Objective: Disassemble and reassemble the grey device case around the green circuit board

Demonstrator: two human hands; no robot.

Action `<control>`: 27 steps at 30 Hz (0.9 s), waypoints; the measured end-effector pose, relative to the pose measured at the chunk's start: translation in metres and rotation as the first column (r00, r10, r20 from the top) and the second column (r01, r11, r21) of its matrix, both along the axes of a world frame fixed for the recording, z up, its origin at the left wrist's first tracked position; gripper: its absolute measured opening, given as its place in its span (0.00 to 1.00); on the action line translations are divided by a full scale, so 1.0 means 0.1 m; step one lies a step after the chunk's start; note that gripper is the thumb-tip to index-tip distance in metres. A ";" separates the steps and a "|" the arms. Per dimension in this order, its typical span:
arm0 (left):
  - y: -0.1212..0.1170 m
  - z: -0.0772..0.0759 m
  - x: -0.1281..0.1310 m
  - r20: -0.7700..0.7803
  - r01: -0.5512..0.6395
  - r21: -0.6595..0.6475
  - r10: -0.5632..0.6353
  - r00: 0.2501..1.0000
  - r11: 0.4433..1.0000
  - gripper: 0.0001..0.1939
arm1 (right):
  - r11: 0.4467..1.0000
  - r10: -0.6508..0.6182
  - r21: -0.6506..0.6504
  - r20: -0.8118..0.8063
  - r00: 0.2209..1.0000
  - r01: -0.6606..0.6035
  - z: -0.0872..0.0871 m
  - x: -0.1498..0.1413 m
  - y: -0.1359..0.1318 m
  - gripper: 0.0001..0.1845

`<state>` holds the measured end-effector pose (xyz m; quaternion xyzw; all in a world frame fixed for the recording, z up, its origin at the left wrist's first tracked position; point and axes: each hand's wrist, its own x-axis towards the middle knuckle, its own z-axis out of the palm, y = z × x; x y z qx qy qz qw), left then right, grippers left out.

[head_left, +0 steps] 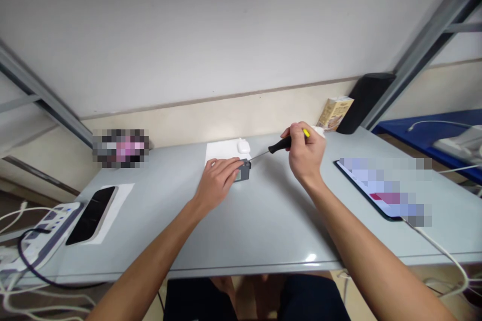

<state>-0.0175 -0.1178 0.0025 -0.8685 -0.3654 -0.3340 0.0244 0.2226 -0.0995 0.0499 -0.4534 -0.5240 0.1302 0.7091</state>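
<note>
Near the middle of the grey desk (263, 220), my left hand (219, 175) lies over a small dark grey box-shaped device (244, 171) and grips it against the desk top. Its right end and part of a pale panel show past my fingers; the rest is covered. My right hand (306, 154) is closed round the black handle of a screwdriver (280, 145) with a yellow end. The thin shaft slants down to the left, and its tip meets the upper right corner of the device. Whether the tip sits in a screw is too small to tell.
Behind the device lie a white paper (222, 149) and a white earbud case (243, 147). At left are a phone (92, 215) and a power strip (52, 230) with cables. On the right rest a tablet (371, 190), a yellow carton (336, 113) and a black cylinder (367, 103).
</note>
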 end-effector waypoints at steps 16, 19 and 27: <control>-0.02 -0.02 0.01 -0.008 -0.048 0.088 0.049 0.999 0.995 0.17 | 0.974 0.006 -0.214 -0.292 0.957 -0.072 -0.23 0.00 0.23 0.18; -0.02 -0.02 0.02 -0.026 -0.036 0.096 0.038 0.999 0.995 0.18 | 0.969 0.005 -0.232 -0.314 0.949 -0.082 -0.23 -0.01 0.23 0.17; -0.04 0.02 0.03 -0.041 -0.033 0.077 0.037 0.998 0.996 0.18 | 0.954 -0.006 -0.279 -0.394 0.919 -0.113 -0.25 -0.01 0.25 0.16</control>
